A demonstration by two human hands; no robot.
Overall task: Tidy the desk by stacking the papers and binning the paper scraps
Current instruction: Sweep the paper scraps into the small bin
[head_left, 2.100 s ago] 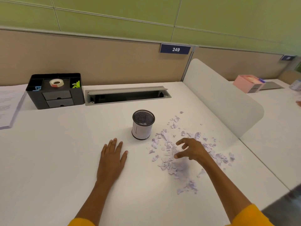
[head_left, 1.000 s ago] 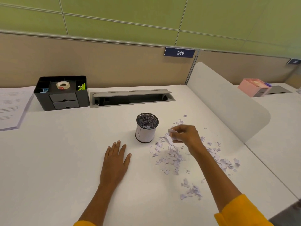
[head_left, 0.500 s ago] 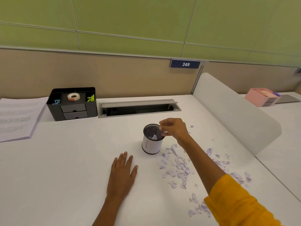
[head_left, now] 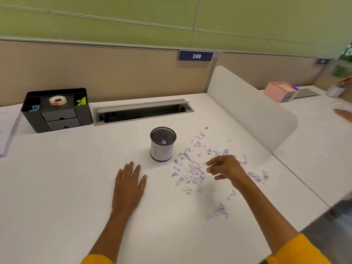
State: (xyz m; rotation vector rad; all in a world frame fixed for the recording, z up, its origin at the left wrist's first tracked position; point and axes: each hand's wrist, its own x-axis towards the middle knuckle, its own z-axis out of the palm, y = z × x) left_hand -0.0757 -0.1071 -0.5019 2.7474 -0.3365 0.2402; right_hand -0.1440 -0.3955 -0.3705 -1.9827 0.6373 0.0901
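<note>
hands over the scraps

here, the right hand (head_left: pixel 225 167) hovers over the paper scraps (head_left: pixel 192 172), fingers loosely spread, gripping nothing. the left hand (head_left: pixel 129 184) lies flat and open on the desk (head_left: pixel 57 187). the mesh bin (head_left: pixel 163 143) stands at eleven o'clock from the scraps, one scrap inside. the stacked papers (head_left: pixel 7 126) lie at the nine o'clock edge.

My arms are bare from wrist to well above the elbow, and my left hand (head_left: pixel 129 184) and right hand (head_left: pixel 227 167) are bare too: no rings, watch, bracelet or glove that I can see. I wear a top in a strong mustard yellow; its left sleeve (head_left: pixel 97 259) and right sleeve (head_left: pixel 297 250) show only at the bottom edge, plain cloth.
</note>
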